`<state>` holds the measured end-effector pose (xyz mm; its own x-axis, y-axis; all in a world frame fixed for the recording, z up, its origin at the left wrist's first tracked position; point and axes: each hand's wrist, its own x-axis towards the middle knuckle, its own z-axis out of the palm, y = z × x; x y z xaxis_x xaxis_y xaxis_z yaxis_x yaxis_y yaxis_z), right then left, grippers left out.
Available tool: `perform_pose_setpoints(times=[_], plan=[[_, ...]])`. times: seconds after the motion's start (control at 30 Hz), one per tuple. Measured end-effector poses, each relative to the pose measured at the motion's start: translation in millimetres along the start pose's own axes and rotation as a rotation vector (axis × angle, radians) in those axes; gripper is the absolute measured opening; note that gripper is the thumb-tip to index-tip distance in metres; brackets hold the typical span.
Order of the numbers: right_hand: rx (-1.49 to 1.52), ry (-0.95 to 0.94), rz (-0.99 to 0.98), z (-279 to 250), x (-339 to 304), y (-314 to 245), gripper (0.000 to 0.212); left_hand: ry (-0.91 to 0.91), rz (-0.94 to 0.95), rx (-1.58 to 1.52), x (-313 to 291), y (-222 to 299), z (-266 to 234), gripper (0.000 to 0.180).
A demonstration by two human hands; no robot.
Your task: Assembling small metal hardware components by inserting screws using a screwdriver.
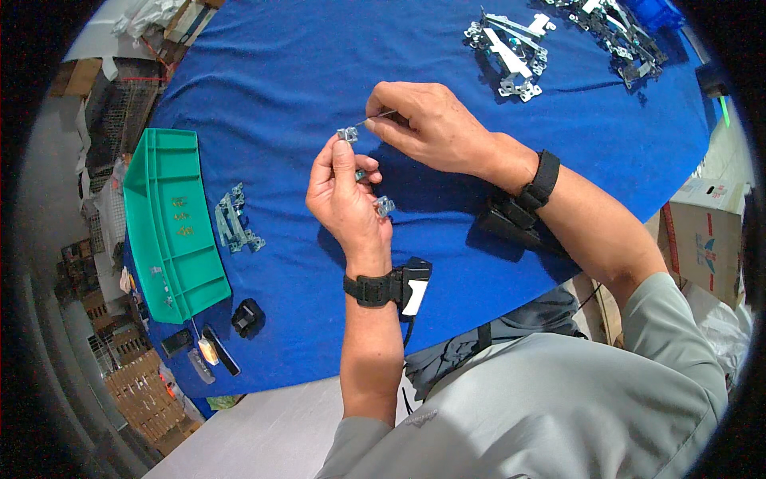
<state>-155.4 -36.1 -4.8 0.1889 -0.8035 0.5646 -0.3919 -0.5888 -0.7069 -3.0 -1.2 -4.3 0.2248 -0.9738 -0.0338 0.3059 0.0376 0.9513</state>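
Left hand pinching metal part, right hand pinching thin rod, bare cloth ahead, tray edge leftward

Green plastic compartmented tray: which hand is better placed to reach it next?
Likely the left hand, nearer the tray, though holding small silvery metal pieces; the right hand, farther off, pinches a thin metallic rod.

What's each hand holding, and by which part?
The left grip pinches a small metal piece by its near edge, with another metal piece lower in it; the right grip holds a thin rod, exact spot unclear.
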Motion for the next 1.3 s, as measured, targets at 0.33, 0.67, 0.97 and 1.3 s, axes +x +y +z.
perform_pose_setpoints(times=[0.33, 0.67, 0.97, 1.3], plan=[[0.022, -0.012, -0.045, 0.5, -0.1, -1.6, 0.011, -0.002, 0.007, 0.060, -1.7, 1.4, 2.3, 0.020], [0.012, -0.008, -0.053, 0.5, -1.6, 0.9, 0.011, -0.013, 0.008, 0.151, -3.1, 2.4, 2.2, 0.018], [-0.072, -0.021, -0.027, 3.2, -1.2, -2.4, 0.014, -0.023, 0.063, 0.133, -2.9, 1.6, 0.4, 0.017], [-0.105, -0.079, 0.058, -0.5, -3.7, -4.5, 0.027, -0.009, 0.082, 0.182, -6.5, 1.4, 0.0, 0.016]])
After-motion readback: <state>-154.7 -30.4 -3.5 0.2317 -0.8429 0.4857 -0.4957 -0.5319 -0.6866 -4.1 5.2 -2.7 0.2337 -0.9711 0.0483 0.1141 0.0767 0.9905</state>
